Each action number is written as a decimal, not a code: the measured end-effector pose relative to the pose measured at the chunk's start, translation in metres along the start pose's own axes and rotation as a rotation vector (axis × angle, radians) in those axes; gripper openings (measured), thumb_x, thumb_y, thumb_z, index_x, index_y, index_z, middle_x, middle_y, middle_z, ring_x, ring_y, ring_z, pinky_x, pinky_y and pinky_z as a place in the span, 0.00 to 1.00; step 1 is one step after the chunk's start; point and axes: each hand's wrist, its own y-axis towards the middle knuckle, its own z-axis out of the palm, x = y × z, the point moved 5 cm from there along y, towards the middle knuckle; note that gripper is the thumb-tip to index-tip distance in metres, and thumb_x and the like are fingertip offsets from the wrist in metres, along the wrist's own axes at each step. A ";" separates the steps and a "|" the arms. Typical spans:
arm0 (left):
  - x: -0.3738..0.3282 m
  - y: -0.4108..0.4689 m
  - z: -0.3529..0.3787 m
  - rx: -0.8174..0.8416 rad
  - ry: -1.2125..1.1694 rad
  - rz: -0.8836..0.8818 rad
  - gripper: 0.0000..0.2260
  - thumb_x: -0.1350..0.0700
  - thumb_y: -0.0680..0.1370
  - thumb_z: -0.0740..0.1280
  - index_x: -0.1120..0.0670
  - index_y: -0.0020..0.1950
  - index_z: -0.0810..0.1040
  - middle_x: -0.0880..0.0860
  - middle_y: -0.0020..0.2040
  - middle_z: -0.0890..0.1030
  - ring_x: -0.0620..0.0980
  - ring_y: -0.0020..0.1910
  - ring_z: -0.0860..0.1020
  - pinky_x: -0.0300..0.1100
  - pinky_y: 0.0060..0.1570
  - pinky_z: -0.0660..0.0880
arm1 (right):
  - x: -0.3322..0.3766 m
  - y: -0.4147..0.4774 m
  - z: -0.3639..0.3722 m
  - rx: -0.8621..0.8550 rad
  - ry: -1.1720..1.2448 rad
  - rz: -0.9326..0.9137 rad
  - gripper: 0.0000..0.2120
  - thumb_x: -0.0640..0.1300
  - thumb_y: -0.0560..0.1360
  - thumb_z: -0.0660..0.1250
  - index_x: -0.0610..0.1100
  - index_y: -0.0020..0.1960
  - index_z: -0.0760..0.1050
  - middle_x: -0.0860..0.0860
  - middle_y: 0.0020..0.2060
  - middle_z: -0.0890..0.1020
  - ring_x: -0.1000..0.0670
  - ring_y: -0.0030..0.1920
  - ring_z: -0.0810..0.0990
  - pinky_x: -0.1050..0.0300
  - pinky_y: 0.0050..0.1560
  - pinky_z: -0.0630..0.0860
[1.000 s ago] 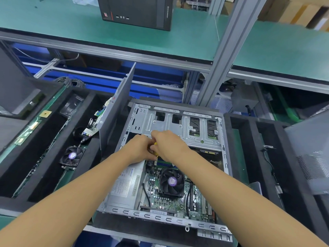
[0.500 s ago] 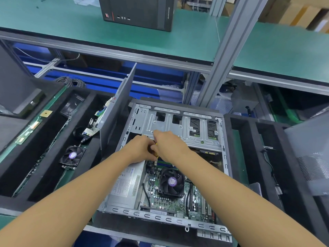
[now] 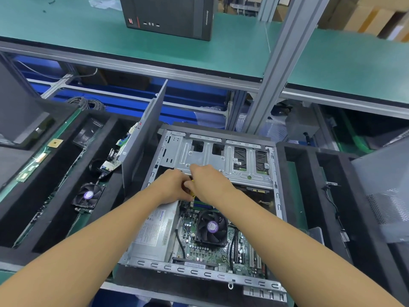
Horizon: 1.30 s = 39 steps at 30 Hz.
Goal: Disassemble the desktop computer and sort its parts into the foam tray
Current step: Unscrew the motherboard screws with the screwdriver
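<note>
Chassis (image 3: 199, 271) looks stiff and heavy; its motherboard (image 3: 200, 251) seems fragile, best held by the edges. At the motherboard's 12 o'clock, left hand (image 3: 170, 187) and right hand (image 3: 209, 182) pinch a half-hidden yellow piece (image 3: 193, 193).

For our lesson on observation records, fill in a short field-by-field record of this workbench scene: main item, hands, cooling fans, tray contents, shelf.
Main item: open computer case, lid off, motherboard exposed
Hands: left hand and right hand meet at the drive cage edge, a small yellow item between them
Fan in case: CPU fan beside power supply
Left foam tray: loose fan, circuit board
Shelf: closed computer
</note>
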 end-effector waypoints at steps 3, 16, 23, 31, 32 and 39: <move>0.002 0.000 0.002 0.041 -0.030 0.005 0.13 0.58 0.68 0.76 0.46 0.32 0.74 0.43 0.29 0.78 0.39 0.30 0.74 0.35 0.33 0.69 | 0.006 0.000 -0.002 0.027 -0.005 -0.079 0.09 0.39 0.78 0.65 0.41 0.58 0.71 0.43 0.53 0.72 0.42 0.49 0.74 0.54 0.43 0.65; 0.000 0.001 0.002 0.041 -0.013 -0.034 0.11 0.54 0.68 0.78 0.48 0.33 0.76 0.49 0.34 0.81 0.45 0.33 0.75 0.41 0.37 0.72 | 0.002 -0.001 0.001 -0.025 -0.037 -0.031 0.12 0.47 0.80 0.64 0.41 0.59 0.70 0.43 0.48 0.75 0.39 0.48 0.77 0.52 0.41 0.68; 0.000 0.002 0.002 0.024 0.044 -0.027 0.08 0.55 0.69 0.77 0.50 0.38 0.78 0.50 0.38 0.82 0.50 0.40 0.79 0.44 0.43 0.77 | 0.002 -0.001 0.001 0.061 0.022 -0.112 0.12 0.37 0.76 0.65 0.42 0.58 0.71 0.46 0.52 0.68 0.44 0.47 0.72 0.54 0.41 0.64; 0.002 0.001 0.003 0.030 -0.028 -0.044 0.11 0.56 0.67 0.78 0.48 0.31 0.77 0.44 0.30 0.79 0.42 0.31 0.75 0.38 0.34 0.70 | -0.003 0.000 0.005 -0.052 -0.089 0.013 0.19 0.56 0.81 0.59 0.41 0.59 0.71 0.42 0.51 0.78 0.39 0.49 0.78 0.51 0.41 0.67; 0.001 0.000 0.003 0.049 -0.024 -0.036 0.10 0.56 0.67 0.77 0.47 0.33 0.77 0.44 0.31 0.80 0.42 0.32 0.76 0.38 0.34 0.71 | -0.001 0.001 0.005 -0.038 -0.072 -0.008 0.17 0.54 0.81 0.59 0.40 0.59 0.70 0.42 0.52 0.78 0.39 0.49 0.78 0.51 0.41 0.67; 0.001 0.003 0.003 0.107 0.022 -0.029 0.10 0.57 0.70 0.75 0.47 0.35 0.76 0.47 0.35 0.80 0.47 0.36 0.76 0.41 0.39 0.74 | 0.001 0.001 0.007 0.055 0.044 -0.114 0.10 0.43 0.79 0.63 0.42 0.59 0.72 0.45 0.55 0.70 0.42 0.56 0.73 0.53 0.48 0.66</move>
